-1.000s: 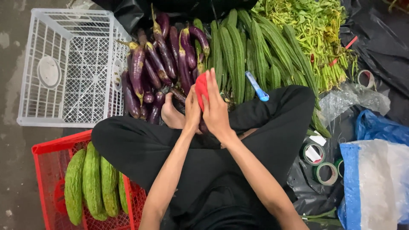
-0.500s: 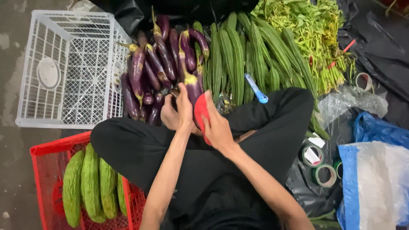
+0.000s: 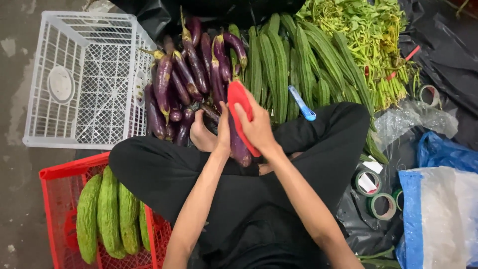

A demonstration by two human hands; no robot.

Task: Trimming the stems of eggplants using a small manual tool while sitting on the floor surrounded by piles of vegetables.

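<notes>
Wiping a purple eggplant (image 3: 239, 144) over my lap.
My right hand (image 3: 259, 130) presses a soft red cloth (image 3: 240, 107) against it; left hand (image 3: 221, 132) fingers clasp it. Smooth, slippery skin: grip mid-body.

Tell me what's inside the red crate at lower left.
The red crate holds about four bumpy green bitter gourds lying side by side. Its right part is covered by the person's black-clad leg, so anything there stays hidden.

A heap of long purple eggplants (image 3: 194, 84) lies between a white plastic lattice crate (image 3: 84, 79) on the left and ridged green gourds (image 3: 294, 65) on the right; leafy green stalks (image 3: 368, 45) lie farther right, and warty green bitter gourds (image 3: 107, 214) sit in a red plastic crate (image 3: 55, 199) at lower left.
</notes>
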